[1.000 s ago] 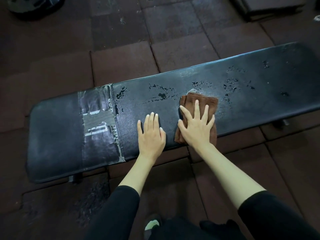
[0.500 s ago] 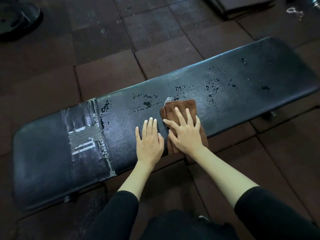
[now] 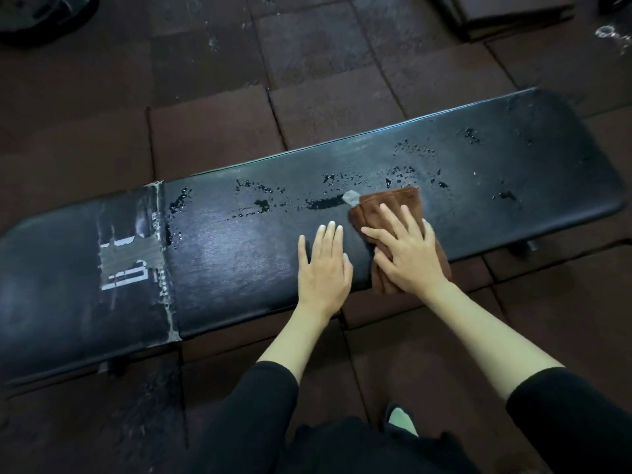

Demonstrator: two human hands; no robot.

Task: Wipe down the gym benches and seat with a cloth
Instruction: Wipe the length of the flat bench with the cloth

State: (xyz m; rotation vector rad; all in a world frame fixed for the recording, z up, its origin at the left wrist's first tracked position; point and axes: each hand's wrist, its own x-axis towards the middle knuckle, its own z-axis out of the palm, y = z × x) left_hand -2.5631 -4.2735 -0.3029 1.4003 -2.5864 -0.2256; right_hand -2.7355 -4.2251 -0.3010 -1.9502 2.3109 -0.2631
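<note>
Brown cloth (image 3: 388,201) slid right, right hand (image 3: 407,258) flat

Gym, bench (image 3: 239,261), rubber tiles (image 3: 212,138), maybe weight plate (image 3: 41,18)

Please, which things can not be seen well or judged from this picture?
1. Head view: the bench, left end cut off by the picture edge; legs hidden under its pad.
2. Head view: the cloth, middle covered by the right hand.
3. Head view: dark round object, top left, cut by the edge, too dark to name.
</note>
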